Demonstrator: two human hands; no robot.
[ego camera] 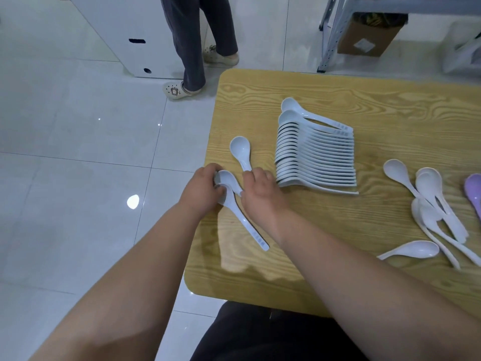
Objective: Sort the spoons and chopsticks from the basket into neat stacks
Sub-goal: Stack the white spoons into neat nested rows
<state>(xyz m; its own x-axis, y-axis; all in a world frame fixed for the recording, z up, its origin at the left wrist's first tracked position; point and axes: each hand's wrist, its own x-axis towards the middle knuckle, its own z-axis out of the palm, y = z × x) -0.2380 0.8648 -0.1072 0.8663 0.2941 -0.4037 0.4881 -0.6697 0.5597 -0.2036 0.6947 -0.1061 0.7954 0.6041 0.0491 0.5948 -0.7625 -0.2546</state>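
We were nesting spoons: our left hand (201,190) and right hand (260,188) pinched one spoon (234,201); next it needed seating on the stack (316,157).

White soup spoons lie sorted on a wood-grain worktop (338,256). A long nested stack (316,149) stands mid-worktop — bowls to the left, handles fanned to the right, printed marks on the handle ends. Left of it a single spoon (240,152) lies bowl-up, its handle end under the right hand (260,187). A pair of nested spoons (234,201) is gripped at the bowls by the left hand (201,190), one handle angling down-right across the worktop. At the right edge, loose spoons (429,204) lie overlapped and unsorted — beside them a lilac spoon (473,191), partly cut off.
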